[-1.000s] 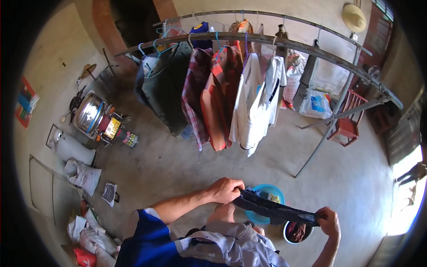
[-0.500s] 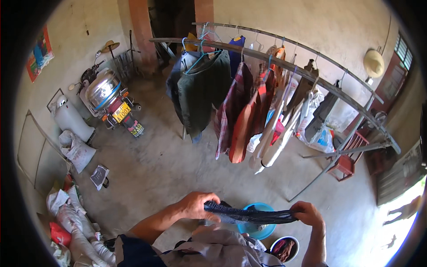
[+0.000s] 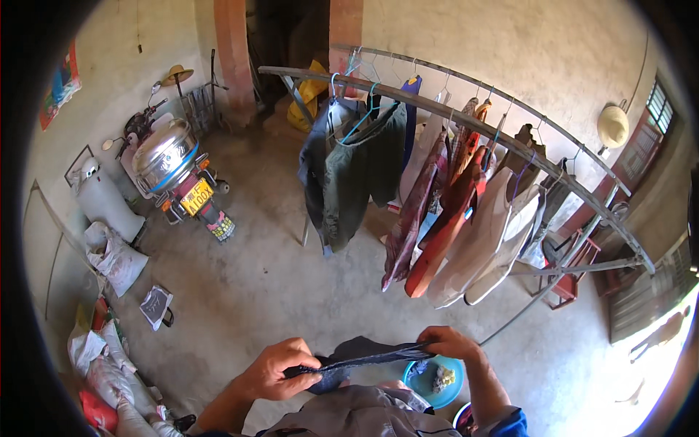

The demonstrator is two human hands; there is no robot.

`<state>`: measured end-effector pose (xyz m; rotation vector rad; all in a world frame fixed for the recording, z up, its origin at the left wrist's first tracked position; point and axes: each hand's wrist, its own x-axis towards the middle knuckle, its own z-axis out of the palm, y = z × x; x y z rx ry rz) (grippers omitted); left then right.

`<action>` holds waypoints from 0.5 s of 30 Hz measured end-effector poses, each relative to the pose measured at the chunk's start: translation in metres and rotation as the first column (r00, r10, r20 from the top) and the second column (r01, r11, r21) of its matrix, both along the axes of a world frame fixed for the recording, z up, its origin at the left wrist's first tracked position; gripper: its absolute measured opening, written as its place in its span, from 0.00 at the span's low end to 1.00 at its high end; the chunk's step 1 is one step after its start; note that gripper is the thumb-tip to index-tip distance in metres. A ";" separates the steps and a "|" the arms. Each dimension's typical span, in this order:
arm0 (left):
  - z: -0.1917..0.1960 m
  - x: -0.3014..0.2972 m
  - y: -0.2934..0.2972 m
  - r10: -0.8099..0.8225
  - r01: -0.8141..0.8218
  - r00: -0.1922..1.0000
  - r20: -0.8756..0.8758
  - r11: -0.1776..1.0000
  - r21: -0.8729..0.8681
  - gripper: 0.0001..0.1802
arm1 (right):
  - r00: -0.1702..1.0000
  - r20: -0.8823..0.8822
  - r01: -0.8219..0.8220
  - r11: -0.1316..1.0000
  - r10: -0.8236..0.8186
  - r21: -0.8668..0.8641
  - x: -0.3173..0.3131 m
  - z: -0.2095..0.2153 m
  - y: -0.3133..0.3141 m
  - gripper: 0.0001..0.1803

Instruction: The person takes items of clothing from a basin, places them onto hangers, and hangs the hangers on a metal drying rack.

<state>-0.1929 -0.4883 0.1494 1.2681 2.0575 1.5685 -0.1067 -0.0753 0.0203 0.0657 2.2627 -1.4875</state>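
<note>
Both hands are closed on a dark garment [image 3: 360, 355]: one end is pinched by the left hand [image 3: 280, 369], the other by the right hand [image 3: 448, 341], so it is stretched between them above a blue basin [image 3: 429, 382]. Farther off, clothes are hung on a metal rack [image 3: 466, 120]; a motorbike [image 3: 178, 175] is parked at left.

A long metal clothes rail [image 3: 466, 120] carries hung shirts [image 3: 466, 218] and dark trousers [image 3: 349, 175]. Left of the rail stands a motorbike [image 3: 178, 178] bearing a steel pot [image 3: 164, 153]. Below the rail sits a blue basin [image 3: 437, 379]. White sacks [image 3: 113, 255] lie beyond the motorbike.
</note>
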 end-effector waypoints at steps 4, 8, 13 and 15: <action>0.010 -0.023 -0.032 0.040 -0.039 0.999 -0.029 0.998 0.047 0.11 | 0.981 0.020 -0.194 0.981 0.194 -0.010 -0.064 -0.007 -0.046 0.17; 0.010 -0.046 -0.065 0.126 -0.130 0.991 0.051 0.988 0.081 0.10 | 0.922 -0.193 -0.306 0.938 0.335 0.165 -0.120 0.007 -0.076 0.18; 0.009 -0.072 -0.107 0.340 -0.356 0.924 0.177 0.932 0.066 0.09 | 0.849 -0.298 -0.384 0.897 0.436 0.219 -0.186 0.087 -0.092 0.15; 0.000 -0.086 -0.127 0.406 -0.431 0.884 0.231 0.900 0.069 0.08 | 0.807 -0.367 -0.412 0.886 0.463 0.213 -0.210 0.133 -0.091 0.13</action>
